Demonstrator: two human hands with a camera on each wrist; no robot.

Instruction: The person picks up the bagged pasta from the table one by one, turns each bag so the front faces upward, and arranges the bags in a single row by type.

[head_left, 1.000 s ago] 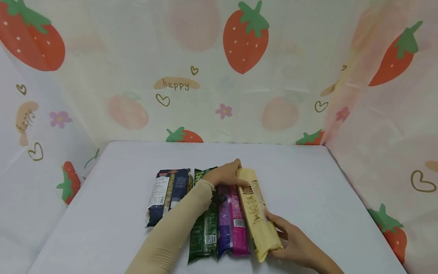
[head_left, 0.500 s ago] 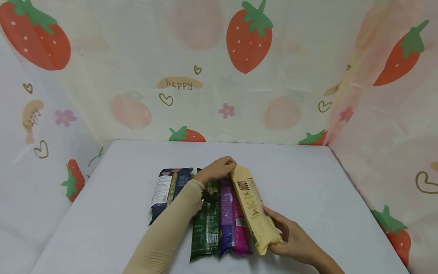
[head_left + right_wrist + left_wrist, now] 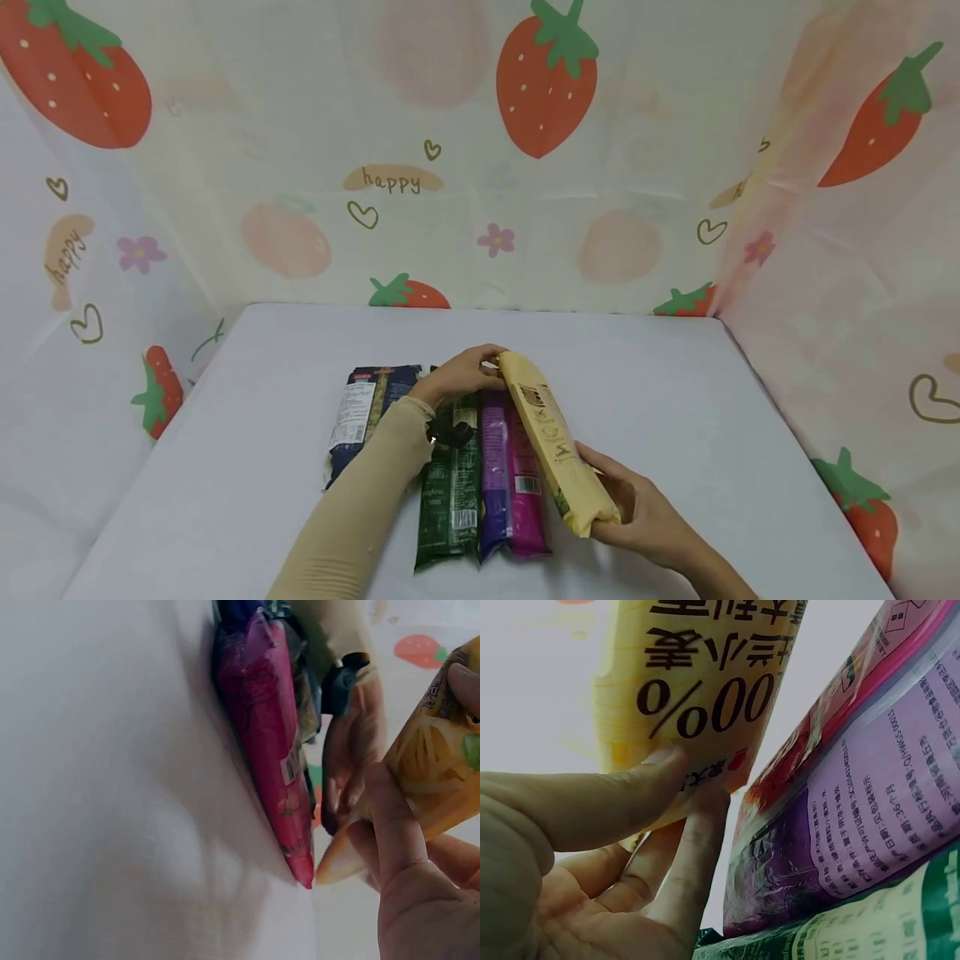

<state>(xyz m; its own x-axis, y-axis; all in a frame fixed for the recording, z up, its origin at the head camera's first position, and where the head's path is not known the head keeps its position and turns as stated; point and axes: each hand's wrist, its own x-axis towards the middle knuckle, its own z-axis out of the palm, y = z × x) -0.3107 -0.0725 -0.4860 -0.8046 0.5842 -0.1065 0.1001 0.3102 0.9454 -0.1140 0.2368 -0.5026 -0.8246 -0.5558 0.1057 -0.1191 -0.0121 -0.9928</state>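
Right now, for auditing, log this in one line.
left hand: pinches yellow packet; right hand: grips near end; purple-pink packet, green packet, blue packet: on table

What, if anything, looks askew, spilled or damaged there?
No spill or damage shows. The yellow packet slants, out of line with the purple-and-pink packet beside it, but the left hand and right hand hold it.

Free table (image 3: 697, 400) right of yellow packet (image 3: 553, 446); purple-pink packet (image 3: 513, 492) close left

Yellow packet (image 3: 558, 443): smooth, plastic-looking. Purple-pink packet (image 3: 870, 787): glossy, crinkled plastic. Tabletop (image 3: 697, 433): matt.
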